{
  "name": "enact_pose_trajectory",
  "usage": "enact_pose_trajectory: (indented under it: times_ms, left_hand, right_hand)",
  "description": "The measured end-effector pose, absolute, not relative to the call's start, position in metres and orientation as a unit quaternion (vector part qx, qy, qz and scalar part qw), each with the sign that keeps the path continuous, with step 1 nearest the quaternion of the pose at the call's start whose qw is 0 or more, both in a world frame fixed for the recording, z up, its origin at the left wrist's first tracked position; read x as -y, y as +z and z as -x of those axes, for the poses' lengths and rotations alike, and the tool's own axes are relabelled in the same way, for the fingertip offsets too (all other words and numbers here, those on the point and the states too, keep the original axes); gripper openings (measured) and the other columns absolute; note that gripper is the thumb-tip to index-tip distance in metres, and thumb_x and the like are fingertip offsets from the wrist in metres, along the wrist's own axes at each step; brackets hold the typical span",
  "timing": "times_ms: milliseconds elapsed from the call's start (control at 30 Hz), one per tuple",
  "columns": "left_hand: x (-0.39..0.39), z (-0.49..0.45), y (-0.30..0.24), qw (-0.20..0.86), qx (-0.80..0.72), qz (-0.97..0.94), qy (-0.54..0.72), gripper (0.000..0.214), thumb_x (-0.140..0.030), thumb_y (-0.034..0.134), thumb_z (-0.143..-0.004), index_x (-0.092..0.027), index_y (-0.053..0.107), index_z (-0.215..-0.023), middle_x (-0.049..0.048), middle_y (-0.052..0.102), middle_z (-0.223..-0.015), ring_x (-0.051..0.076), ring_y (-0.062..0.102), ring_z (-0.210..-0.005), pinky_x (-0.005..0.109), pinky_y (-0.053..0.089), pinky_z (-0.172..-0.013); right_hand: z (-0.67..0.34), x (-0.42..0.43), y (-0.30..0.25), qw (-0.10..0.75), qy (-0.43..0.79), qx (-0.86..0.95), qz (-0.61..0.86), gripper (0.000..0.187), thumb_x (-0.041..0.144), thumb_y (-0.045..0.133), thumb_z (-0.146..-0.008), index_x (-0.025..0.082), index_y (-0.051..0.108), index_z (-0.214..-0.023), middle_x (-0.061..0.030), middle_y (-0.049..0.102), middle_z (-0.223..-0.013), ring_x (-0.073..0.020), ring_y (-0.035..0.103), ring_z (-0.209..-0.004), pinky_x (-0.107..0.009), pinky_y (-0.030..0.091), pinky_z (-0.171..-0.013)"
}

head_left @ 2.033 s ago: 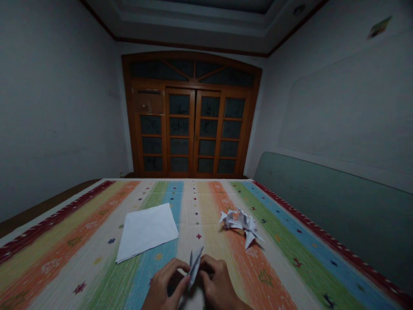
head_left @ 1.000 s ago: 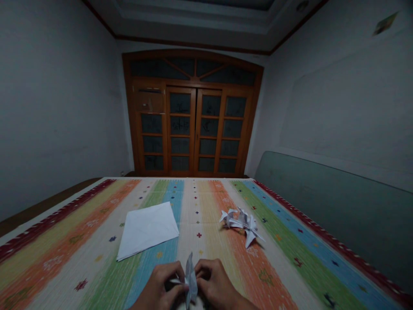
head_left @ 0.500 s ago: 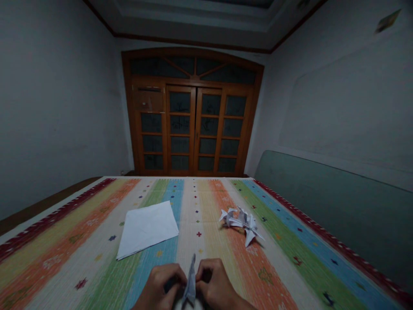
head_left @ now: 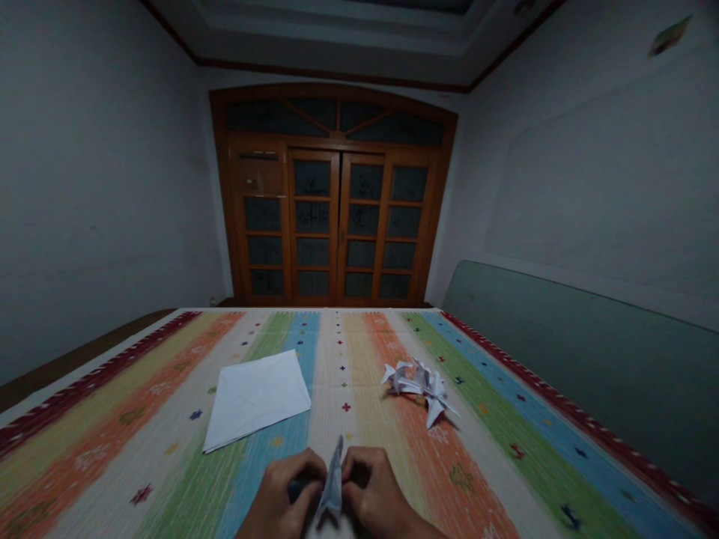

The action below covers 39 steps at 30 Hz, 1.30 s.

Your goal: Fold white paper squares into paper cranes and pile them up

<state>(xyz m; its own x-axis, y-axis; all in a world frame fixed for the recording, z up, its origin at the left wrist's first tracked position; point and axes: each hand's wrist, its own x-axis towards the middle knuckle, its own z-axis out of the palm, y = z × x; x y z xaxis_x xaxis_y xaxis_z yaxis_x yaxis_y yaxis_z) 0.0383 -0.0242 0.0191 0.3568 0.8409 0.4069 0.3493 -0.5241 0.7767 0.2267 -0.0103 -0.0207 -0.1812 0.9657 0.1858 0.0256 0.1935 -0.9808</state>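
Note:
Low in the view, my left hand [head_left: 292, 490] and my right hand [head_left: 371, 490] pinch a narrow folded white paper piece [head_left: 333, 483] between them. Its pointed tip stands upward, and my fingers hide much of its lower part. Ahead and to the left, a squared stack of white paper [head_left: 255, 400] lies on the striped cloth, apart from both hands. Farther right lies a cluster of white origami figures [head_left: 421, 391], closer to my right hand, though not touching it.
The rainbow-striped cloth [head_left: 135, 442] covers a wide surface, with a red patterned border along both sides. A grey-green padded panel [head_left: 578, 352] runs along the right. Wooden glazed double doors [head_left: 331, 224] stand beyond the far edge.
The folded paper has gone from leaning right to nearly upright, and my hands have drawn closer around it. The paper stack and origami figures stay in place.

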Motion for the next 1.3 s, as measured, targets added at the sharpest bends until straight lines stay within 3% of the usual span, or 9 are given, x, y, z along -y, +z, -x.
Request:
enact_pose_trajectory:
  times_ms: [267, 367, 533, 700, 833, 1067, 1167, 1300]
  left_hand:
    - [0.022, -0.036, 0.017, 0.284, -0.376, -0.768, 0.433, 0.011, -0.022, 0.065, -0.089, -0.022, 0.072, -0.081, 0.0044, 0.074, -0.079, 0.023, 0.07, -0.076, 0.029, 0.053, -0.073]
    - [0.02, -0.036, 0.012, 0.299, -0.358, -0.758, 0.456, 0.006, -0.024, 0.067, -0.088, -0.023, 0.072, -0.091, 0.0058, 0.075, -0.089, 0.024, 0.071, -0.085, 0.031, 0.055, -0.077]
    - [0.017, -0.037, 0.002, 0.357, -0.385, -0.711, 0.468, 0.042, -0.019, 0.07, -0.079, -0.025, 0.065, -0.12, 0.0074, 0.073, -0.114, 0.027, 0.069, -0.105, 0.034, 0.057, -0.087]
    - [0.014, -0.041, 0.004, 0.449, -0.387, -0.676, 0.438, 0.03, -0.028, 0.074, -0.081, -0.022, 0.064, -0.109, 0.0052, 0.073, -0.098, 0.026, 0.07, -0.094, 0.032, 0.056, -0.08]
    - [0.012, -0.043, 0.005, 0.447, -0.381, -0.682, 0.436, 0.02, -0.023, 0.073, -0.079, -0.02, 0.065, -0.097, 0.0035, 0.07, -0.092, 0.024, 0.068, -0.089, 0.03, 0.052, -0.077]
    - [0.011, -0.043, 0.001, 0.507, -0.362, -0.658, 0.423, 0.032, -0.022, 0.074, -0.077, -0.02, 0.06, -0.107, 0.0033, 0.071, -0.092, 0.023, 0.068, -0.085, 0.032, 0.054, -0.077]
    - [0.012, -0.045, 0.002, 0.534, -0.365, -0.634, 0.424, 0.037, -0.027, 0.075, -0.078, -0.021, 0.056, -0.109, 0.0032, 0.072, -0.091, 0.023, 0.07, -0.081, 0.033, 0.056, -0.074]
    - [0.014, -0.045, 0.002, 0.541, -0.37, -0.625, 0.423, 0.045, -0.032, 0.076, -0.081, -0.023, 0.052, -0.117, 0.001, 0.072, -0.085, 0.022, 0.07, -0.077, 0.032, 0.055, -0.072]
  right_hand:
    - [-0.227, 0.008, -0.009, 0.514, 0.465, 0.617, 0.372, 0.008, 0.016, 0.06, -0.062, 0.021, 0.054, -0.06, 0.0017, 0.058, -0.062, -0.0151, 0.053, -0.061, -0.024, 0.041, -0.059]
    - [-0.227, 0.007, -0.009, 0.516, 0.482, 0.617, 0.349, 0.012, 0.019, 0.064, -0.066, 0.021, 0.053, -0.061, 0.0019, 0.058, -0.063, -0.0154, 0.054, -0.061, -0.025, 0.043, -0.06]
    - [-0.229, 0.006, -0.013, 0.514, 0.472, 0.629, 0.342, 0.01, 0.02, 0.066, -0.071, 0.02, 0.057, -0.067, 0.0005, 0.06, -0.069, -0.0177, 0.059, -0.068, -0.026, 0.046, -0.064]
    - [-0.23, 0.005, -0.008, 0.526, 0.39, 0.68, 0.329, 0.007, 0.02, 0.068, -0.079, 0.02, 0.069, -0.072, -0.0047, 0.069, -0.079, -0.0219, 0.065, -0.082, -0.032, 0.049, -0.078]
    - [-0.231, 0.006, -0.004, 0.52, 0.336, 0.715, 0.325, 0.009, 0.02, 0.067, -0.085, 0.021, 0.076, -0.087, -0.0085, 0.072, -0.095, -0.0248, 0.067, -0.095, -0.037, 0.05, -0.087]
    - [-0.232, 0.008, -0.009, 0.528, 0.311, 0.705, 0.356, 0.021, 0.013, 0.063, -0.083, 0.022, 0.074, -0.099, -0.0097, 0.067, -0.11, -0.0251, 0.066, -0.106, -0.036, 0.052, -0.093]
    - [-0.235, 0.009, -0.01, 0.55, 0.283, 0.701, 0.356, 0.031, 0.014, 0.059, -0.085, 0.023, 0.07, -0.113, -0.0102, 0.067, -0.118, -0.0246, 0.065, -0.112, -0.033, 0.053, -0.09]
    - [-0.238, 0.011, -0.01, 0.577, 0.265, 0.699, 0.33, 0.035, 0.018, 0.054, -0.093, 0.023, 0.062, -0.126, -0.0103, 0.07, -0.116, -0.0224, 0.068, -0.103, -0.031, 0.054, -0.085]
